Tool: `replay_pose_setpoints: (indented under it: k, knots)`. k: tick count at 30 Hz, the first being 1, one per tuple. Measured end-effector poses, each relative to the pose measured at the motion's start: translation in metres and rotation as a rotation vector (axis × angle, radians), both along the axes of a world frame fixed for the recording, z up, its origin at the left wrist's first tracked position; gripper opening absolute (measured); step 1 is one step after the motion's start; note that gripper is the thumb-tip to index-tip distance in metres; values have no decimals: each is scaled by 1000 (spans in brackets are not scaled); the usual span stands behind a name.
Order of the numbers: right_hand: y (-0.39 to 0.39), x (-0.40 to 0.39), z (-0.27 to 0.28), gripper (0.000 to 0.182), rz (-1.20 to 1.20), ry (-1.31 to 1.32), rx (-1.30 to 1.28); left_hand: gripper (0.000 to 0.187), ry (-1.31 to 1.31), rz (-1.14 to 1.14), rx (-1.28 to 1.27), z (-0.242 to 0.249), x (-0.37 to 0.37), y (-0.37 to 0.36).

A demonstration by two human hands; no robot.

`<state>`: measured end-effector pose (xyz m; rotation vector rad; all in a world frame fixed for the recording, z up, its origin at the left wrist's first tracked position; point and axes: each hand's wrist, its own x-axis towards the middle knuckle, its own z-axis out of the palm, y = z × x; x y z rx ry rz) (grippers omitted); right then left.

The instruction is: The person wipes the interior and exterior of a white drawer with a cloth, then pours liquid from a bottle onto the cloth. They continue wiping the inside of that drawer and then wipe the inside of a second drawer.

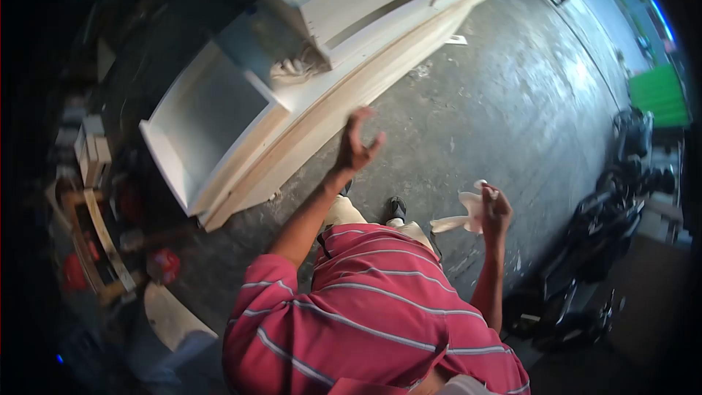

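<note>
A long white furniture piece [285,135] with open compartments and a bare wood edge stretches diagonally ahead of me. My left hand [358,148] is held out beside that edge, fingers spread and nothing in them. Down on the right, my right hand [496,208] is closed on a thin, pale, floppy sheet [468,212], which hangs out to its left. I cannot tell whether the sheet is cloth or plastic. A crumpled pale bundle [292,69] lies on the furniture piece, between two of its compartments.
A dark motorbike [585,241] stands along the right side. Behind it is a green panel [660,95]. At left are a wooden frame [102,238], a red rounded object [162,265] and a pale curved board [172,314]. A small white piece [456,40] lies on the concrete floor [512,102].
</note>
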<state>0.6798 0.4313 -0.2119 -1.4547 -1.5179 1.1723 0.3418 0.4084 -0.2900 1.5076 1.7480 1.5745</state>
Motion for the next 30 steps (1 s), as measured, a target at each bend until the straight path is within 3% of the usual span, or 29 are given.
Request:
replay_pose_setpoints:
  k: [1, 3, 5, 7, 8, 9, 11, 12, 13, 15, 16, 18, 19, 20, 21, 22, 27, 29, 30]
  knots:
    - [3, -18, -12, 23, 154, -13, -13, 59, 59, -247, -73, 1, 23, -21]
    - [-1, -52, -21, 24, 453, -113, -69, 69, 116, -484, -216, -1, 73, -61]
    - [-15, -82, -12, 24, 749, -126, -63, 72, 110, -353, -238, -20, 109, -102]
    - [-35, -102, -1, 24, 965, -83, 8, 64, -301, -231, -304, -5, 127, -130]
    - [-46, -111, 2, 25, 1028, -84, -29, 52, -262, -129, -373, -18, 130, -150]
    - [-54, -118, 5, 25, 1178, -4, 147, 42, -208, -30, -360, -10, 132, -166]
    - [-77, -134, 23, 26, 1279, 45, 172, 35, -269, 194, -199, -1, 133, -197]
    - [-88, -141, 19, 27, 1277, 8, 76, 28, -111, 286, -245, 1, 129, -218]
    - [-100, -147, 21, 26, 1338, 14, 128, 24, -209, 350, -239, 2, 129, -235]
    - [-130, -157, 32, 26, 1420, 53, 169, 25, -427, 523, 9, -9, 130, -267]
    - [-146, -161, 36, 26, 1477, 75, 199, 25, -401, 578, 40, -5, 131, -285]
    - [-176, -169, 45, 24, 1610, 239, 307, 35, -989, 789, 145, 12, 131, -319]
    - [-188, -176, 44, 24, 1635, 255, 331, 35, -971, 806, 175, 21, 129, -338]
    - [-200, -185, 36, 21, 1664, 171, 419, 36, -779, 871, 81, 31, 129, -361]
    - [-212, -192, 25, 18, 1684, 81, 502, 35, -442, 940, 107, 33, 124, -376]
    - [-226, -201, 17, 17, 1716, 198, 604, 35, -102, 1046, 123, 40, 120, -391]
    - [-295, -232, 25, 12, 1839, 324, 638, 42, -282, 1090, 178, 82, 107, -484]
    - [-330, -245, 36, 15, 1866, 292, 391, 40, -334, 1109, 150, 112, 116, -518]
    - [-348, -246, 56, 23, 1917, 284, 278, 40, -333, 1127, 155, 103, 119, -536]
